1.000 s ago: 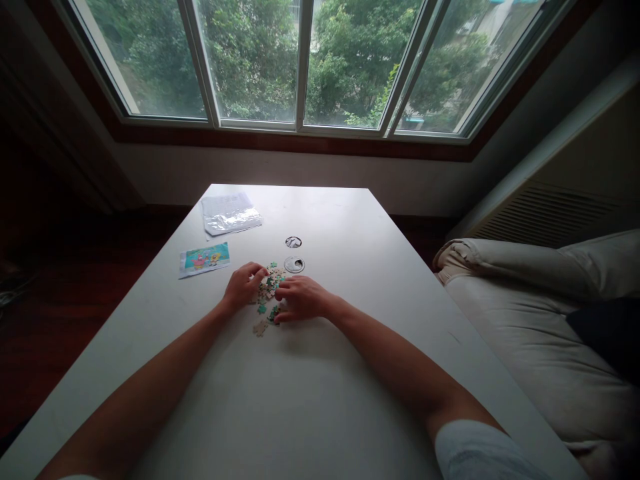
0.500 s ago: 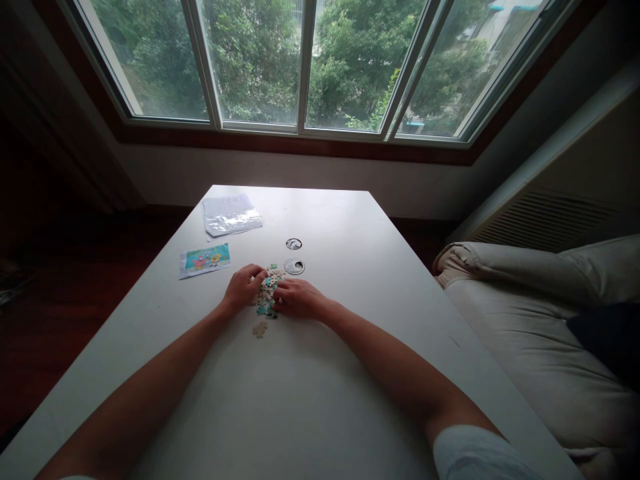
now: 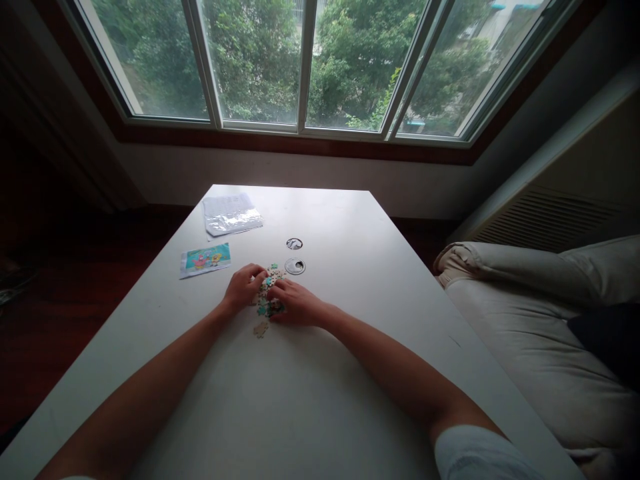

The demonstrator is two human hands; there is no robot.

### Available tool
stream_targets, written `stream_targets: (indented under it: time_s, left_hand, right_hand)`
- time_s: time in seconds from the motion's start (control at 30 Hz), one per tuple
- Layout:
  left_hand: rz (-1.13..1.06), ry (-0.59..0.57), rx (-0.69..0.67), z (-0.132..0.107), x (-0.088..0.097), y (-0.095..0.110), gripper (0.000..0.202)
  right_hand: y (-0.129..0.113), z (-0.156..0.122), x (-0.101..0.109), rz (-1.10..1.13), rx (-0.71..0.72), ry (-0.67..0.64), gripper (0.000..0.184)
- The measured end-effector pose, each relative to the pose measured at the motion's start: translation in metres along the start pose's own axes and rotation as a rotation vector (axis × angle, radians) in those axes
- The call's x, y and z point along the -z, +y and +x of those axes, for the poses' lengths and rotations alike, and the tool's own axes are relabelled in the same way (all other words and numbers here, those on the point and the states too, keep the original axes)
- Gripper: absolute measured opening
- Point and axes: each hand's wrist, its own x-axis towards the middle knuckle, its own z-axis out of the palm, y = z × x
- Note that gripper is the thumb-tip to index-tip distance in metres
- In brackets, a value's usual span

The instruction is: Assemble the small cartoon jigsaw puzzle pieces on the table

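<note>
A small heap of jigsaw pieces point(image 3: 267, 299) lies in the middle of the white table point(image 3: 300, 400), teal and beige. My left hand point(image 3: 243, 287) rests at the heap's left side with its fingers curled onto the pieces. Against the heap's right side lies my right hand point(image 3: 296, 303), fingers bent and pressed down on pieces. Whether either hand grips a piece is hidden. One beige piece point(image 3: 260, 329) lies apart, just in front of the heap.
A cartoon picture card point(image 3: 205, 259) lies left of the hands, and a clear plastic bag point(image 3: 231, 214) farther back. Two round cable holes point(image 3: 295, 255) sit behind the heap. A pale sofa point(image 3: 545, 320) stands to the right; windows fill the far wall.
My right hand has slid left and slightly nearer, pushing the pieces closer together against my left hand. The left hand has barely moved.
</note>
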Motion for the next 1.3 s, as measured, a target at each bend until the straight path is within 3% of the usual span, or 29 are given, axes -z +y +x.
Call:
stream_targets:
  time_s: [0.33,0.5,0.73,0.97,1.3]
  left_hand:
    - [-0.031,-0.01,-0.001,0.0,-0.001,-0.003,0.027]
    - [-0.015,-0.008,-0.009,0.0,-0.002,-0.005,0.027]
    - [-0.062,-0.042,-0.056,-0.001,-0.003,0.0,0.028]
    - [-0.161,-0.179,-0.166,-0.007,-0.001,0.013,0.029]
    - [-0.184,-0.197,-0.178,-0.007,-0.001,0.015,0.029]
  right_hand:
    - [-0.002,0.001,-0.01,0.118,0.004,0.048,0.033]
    - [0.004,0.001,-0.013,0.258,-0.051,0.207,0.019]
    - [0.016,0.005,-0.013,0.466,-0.243,0.449,0.012]
    - [0.018,0.004,-0.013,0.596,-0.391,0.456,0.011]
    - [0.019,0.003,-0.011,0.64,-0.417,0.433,0.012]
